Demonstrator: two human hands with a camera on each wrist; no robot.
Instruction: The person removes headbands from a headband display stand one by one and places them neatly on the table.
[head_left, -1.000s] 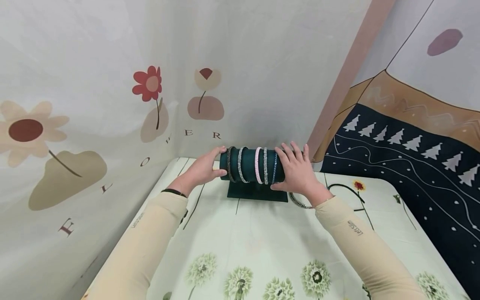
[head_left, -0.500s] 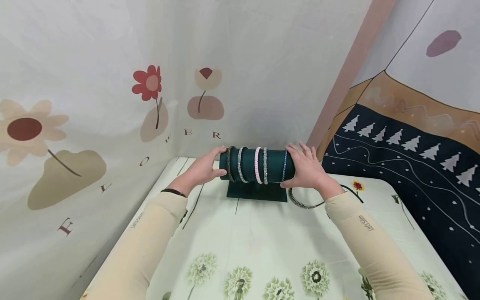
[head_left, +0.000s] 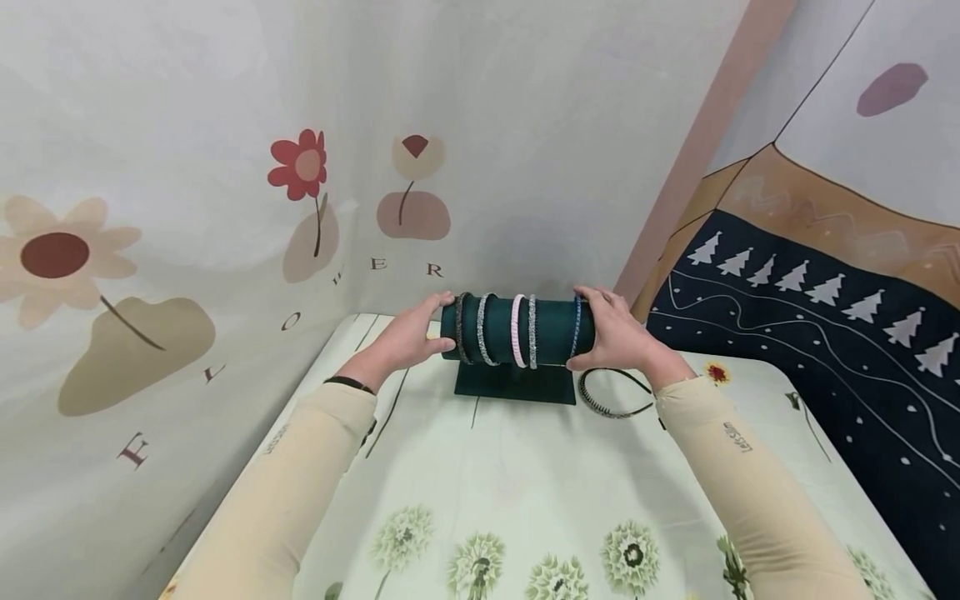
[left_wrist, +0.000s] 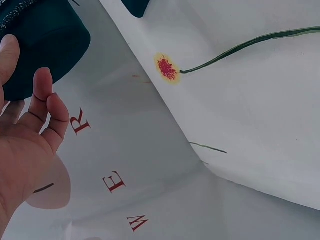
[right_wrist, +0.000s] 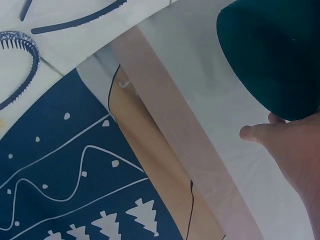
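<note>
Left hand (head_left: 405, 337): curled at the left end of the dark green stand (head_left: 555, 325), which is grasped with thumb in front and fingers above.
Right hand (head_left: 618, 337): the blue headband (head_left: 577, 325) is pinched between thumb and fingers at the roll's right end.
Stand's place: set upright towards the back of the table (head_left: 480, 467).
Table edges: the rear is bounded by a flower-printed wall (head_left: 525, 208), near the stand; the right side is bordered by navy cloth (head_left: 862, 350). More room is given in front than behind.
Gaps on roll: the widest is seen between the right-hand silver headband (head_left: 532, 332) and the blue one; the pink headband (head_left: 516, 332) is placed just beside that silver one.
Count on roll: five headbands, namely one dark brown headband (head_left: 461, 329), two silver, one pink, one blue.
Count on table: one toothed headband (head_left: 587, 402) is seen right of the base; a cropped band (right_wrist: 34, 52) in the right wrist view is probably a second.
</note>
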